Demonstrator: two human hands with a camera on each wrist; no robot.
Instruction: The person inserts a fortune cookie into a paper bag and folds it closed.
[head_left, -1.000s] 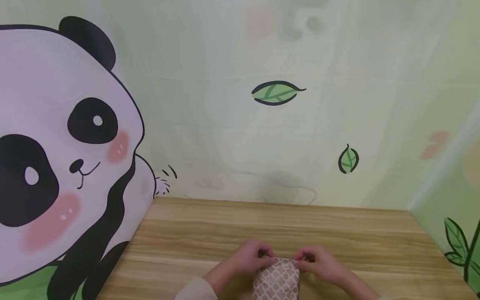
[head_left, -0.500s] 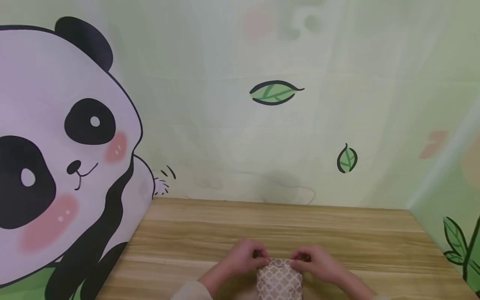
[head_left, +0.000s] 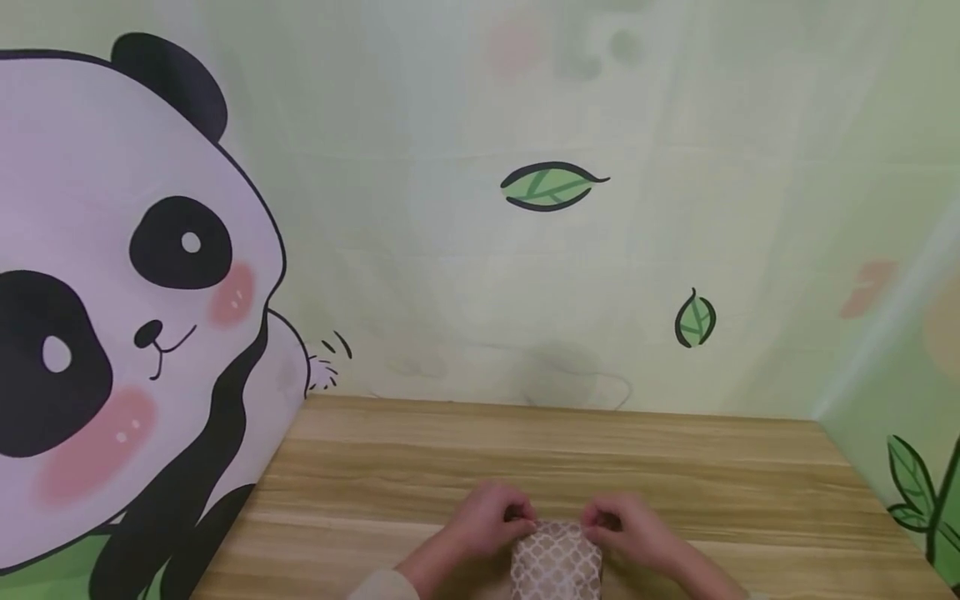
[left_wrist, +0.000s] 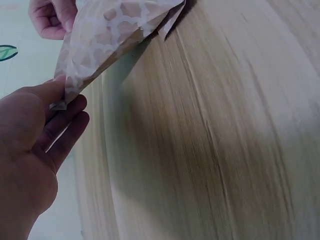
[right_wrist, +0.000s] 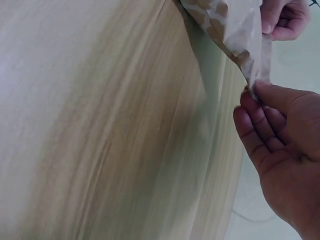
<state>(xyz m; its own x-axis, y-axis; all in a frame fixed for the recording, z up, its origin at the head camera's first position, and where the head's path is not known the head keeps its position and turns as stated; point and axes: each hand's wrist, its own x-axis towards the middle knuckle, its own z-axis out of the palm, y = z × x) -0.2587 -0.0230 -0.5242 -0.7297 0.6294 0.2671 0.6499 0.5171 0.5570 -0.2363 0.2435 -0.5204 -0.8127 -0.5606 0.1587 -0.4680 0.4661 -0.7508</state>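
A tan paper bag (head_left: 557, 562) with a white lattice print stands near the front of the table, its lower part cut off by the head view's bottom edge. My left hand (head_left: 491, 518) pinches the bag's far left corner between thumb and fingers. At the opposite corner, my right hand (head_left: 632, 529) pinches the same edge. From the left wrist, the bag (left_wrist: 107, 37) slants up from the fingers, and its edge looks folded over. The right wrist view shows the bag's corner (right_wrist: 252, 60) under my thumb, with the other fingers curled behind it. What the bag contains is hidden.
A wood-grain table (head_left: 420, 450) spreads around the hands. Behind it hangs a pale green cloth backdrop (head_left: 420, 250) printed with leaves and a large panda (head_left: 187, 350) on the left. The backdrop also closes off the right side.
Both hands keep their pinch on the bag. The bag's upper edge has dropped slightly and the bag has shifted a little to the right in the head view.
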